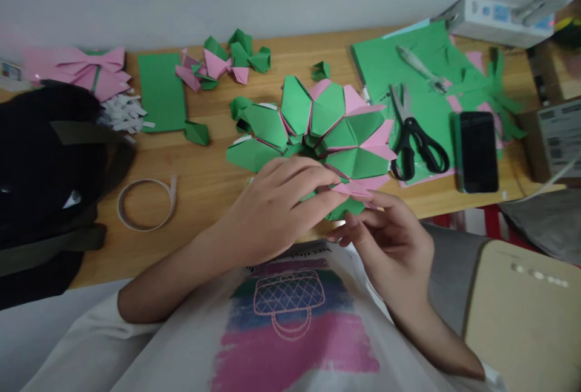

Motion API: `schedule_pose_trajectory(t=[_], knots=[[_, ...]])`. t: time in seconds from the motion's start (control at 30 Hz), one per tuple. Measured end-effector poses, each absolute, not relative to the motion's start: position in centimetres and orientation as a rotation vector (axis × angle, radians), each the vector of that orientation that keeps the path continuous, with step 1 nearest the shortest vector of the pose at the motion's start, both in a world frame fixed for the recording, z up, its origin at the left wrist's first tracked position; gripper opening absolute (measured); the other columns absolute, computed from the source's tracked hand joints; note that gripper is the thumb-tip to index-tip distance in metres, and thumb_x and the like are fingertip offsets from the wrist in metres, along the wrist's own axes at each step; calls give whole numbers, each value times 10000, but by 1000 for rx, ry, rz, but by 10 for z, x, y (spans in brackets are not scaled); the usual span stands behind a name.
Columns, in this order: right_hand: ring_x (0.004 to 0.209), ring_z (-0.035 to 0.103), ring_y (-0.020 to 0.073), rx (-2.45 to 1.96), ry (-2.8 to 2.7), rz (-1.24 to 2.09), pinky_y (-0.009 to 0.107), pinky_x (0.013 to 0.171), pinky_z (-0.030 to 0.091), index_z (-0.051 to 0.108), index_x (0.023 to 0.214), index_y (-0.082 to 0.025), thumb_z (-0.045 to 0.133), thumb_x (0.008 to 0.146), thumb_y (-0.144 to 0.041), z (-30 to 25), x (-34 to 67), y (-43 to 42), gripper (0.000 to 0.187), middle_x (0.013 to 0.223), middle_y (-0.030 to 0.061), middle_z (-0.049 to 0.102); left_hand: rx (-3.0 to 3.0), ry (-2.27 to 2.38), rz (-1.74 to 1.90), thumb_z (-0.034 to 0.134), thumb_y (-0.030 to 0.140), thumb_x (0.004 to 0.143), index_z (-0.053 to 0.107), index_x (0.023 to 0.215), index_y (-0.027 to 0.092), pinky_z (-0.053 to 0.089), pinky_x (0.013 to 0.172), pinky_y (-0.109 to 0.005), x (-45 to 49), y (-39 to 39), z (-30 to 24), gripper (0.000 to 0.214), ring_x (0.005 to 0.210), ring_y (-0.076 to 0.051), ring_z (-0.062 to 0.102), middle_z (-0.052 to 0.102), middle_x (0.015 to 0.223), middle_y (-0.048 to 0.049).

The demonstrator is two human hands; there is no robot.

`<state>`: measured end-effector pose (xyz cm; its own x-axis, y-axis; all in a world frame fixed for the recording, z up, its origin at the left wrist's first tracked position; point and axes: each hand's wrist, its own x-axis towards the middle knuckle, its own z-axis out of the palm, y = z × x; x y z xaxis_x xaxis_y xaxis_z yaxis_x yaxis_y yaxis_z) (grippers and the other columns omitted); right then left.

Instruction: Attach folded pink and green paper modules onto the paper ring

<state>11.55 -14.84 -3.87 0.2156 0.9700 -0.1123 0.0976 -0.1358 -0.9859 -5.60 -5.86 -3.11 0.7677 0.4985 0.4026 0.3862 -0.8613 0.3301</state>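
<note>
A ring of folded green and pink paper pieces [318, 126] lies on the wooden table [204, 180] just in front of me. My left hand [276, 210] rests over its near edge, fingers curled and pressing on the near green and pink piece [351, 195]. My right hand [385, 231] comes from the right and pinches the same piece from below with thumb and fingers. Part of the ring's near side is hidden under my left hand.
Black scissors [415, 138] and a dark phone [476, 150] lie on green paper sheets [417, 71] at right. Loose folded pieces [227, 59], a green rectangle [161, 92], a pink bow [91, 68] and a loop of tape backing [147, 201] lie left. A black bag [49, 168] sits far left.
</note>
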Motion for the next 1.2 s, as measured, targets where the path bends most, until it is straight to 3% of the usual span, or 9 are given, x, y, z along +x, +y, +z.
schedule_pose_trajectory(t=[0.8, 0.93, 1.2], knots=[[585, 677, 116, -1552, -1212, 989, 223, 517, 569, 620, 1084, -253, 657, 854, -195, -41, 118, -151, 240, 742, -40, 716, 2715, 723, 714, 504, 145, 947, 597, 1066, 153, 494, 877, -393, -52, -61, -31, 152, 1085, -237, 621, 690, 1094, -86], [625, 704, 124, -1553, -1302, 939, 235, 590, 592, 633, 1061, -249, 651, 846, -160, -41, 119, -151, 234, 768, -36, 734, 2665, 749, 692, 523, 100, 890, 590, 1095, 161, 490, 879, -409, -50, -63, -31, 224, 1093, -245, 611, 681, 1097, -88], [662, 725, 119, -1560, -1417, 884, 194, 585, 587, 643, 1043, -233, 642, 844, -148, -37, 121, -147, 216, 801, -27, 752, 2473, 767, 728, 545, 112, 846, 575, 1136, 161, 486, 910, -451, -50, -66, -29, 296, 1081, -255, 595, 652, 1133, -99]])
